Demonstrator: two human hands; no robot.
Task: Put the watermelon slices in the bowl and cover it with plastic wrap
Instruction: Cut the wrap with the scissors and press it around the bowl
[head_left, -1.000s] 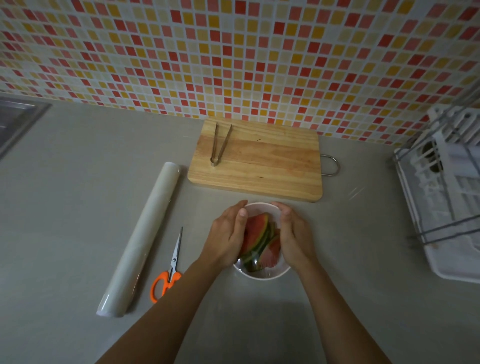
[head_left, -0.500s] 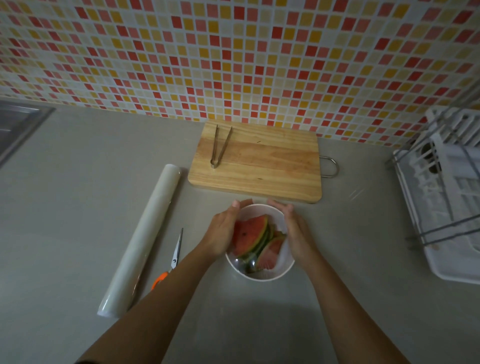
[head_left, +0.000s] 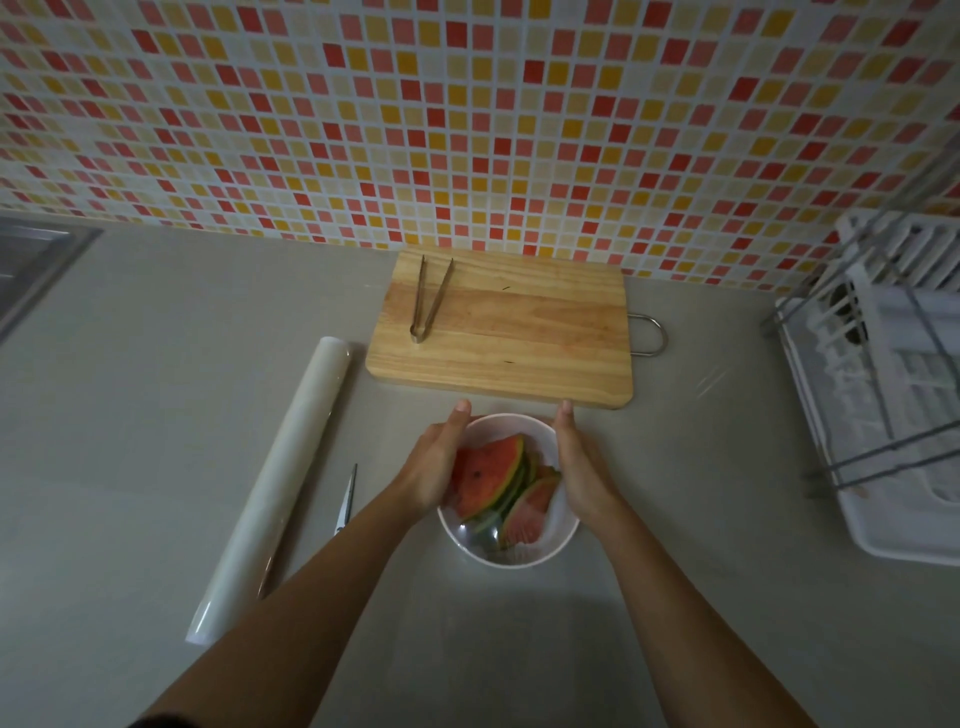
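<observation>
**Head view: surface and room**

- A grey counter (head_left: 156, 395) meets a wall (head_left: 467, 130) of small red, orange, yellow and white tiles.
- The corner of a metal sink (head_left: 31, 265) shows at the far left.
- A white dish rack (head_left: 893, 405) stands at the right edge.
- A wooden cutting board (head_left: 519, 338) lies against the wall. Metal tongs (head_left: 428, 304) rest on its left part.
- A roll of plastic wrap (head_left: 275, 483) lies diagonally to the left of the board. Scissors (head_left: 347, 501) lie just beside it.

**Head view: task items**

- The white bowl (head_left: 511, 564) sits on the counter just in front of the board.
- The watermelon slices (head_left: 491, 475) stand stacked inside it.
- A glossy sheen covers the bowl's near half. It cannot be confirmed as wrap.
- The left hand (head_left: 434, 467) lies flat against the bowl's left side, fingers straight and together.
- The right hand (head_left: 579, 470) does the same on the right side.

**Change from the earlier frames**

- One second ago both hands curled over the far rim and partly covered the slices. They now sit wider apart with fingers extended.
- The left forearm now hides the orange scissor handles.
- The board, tongs and roll are unmoved.
</observation>
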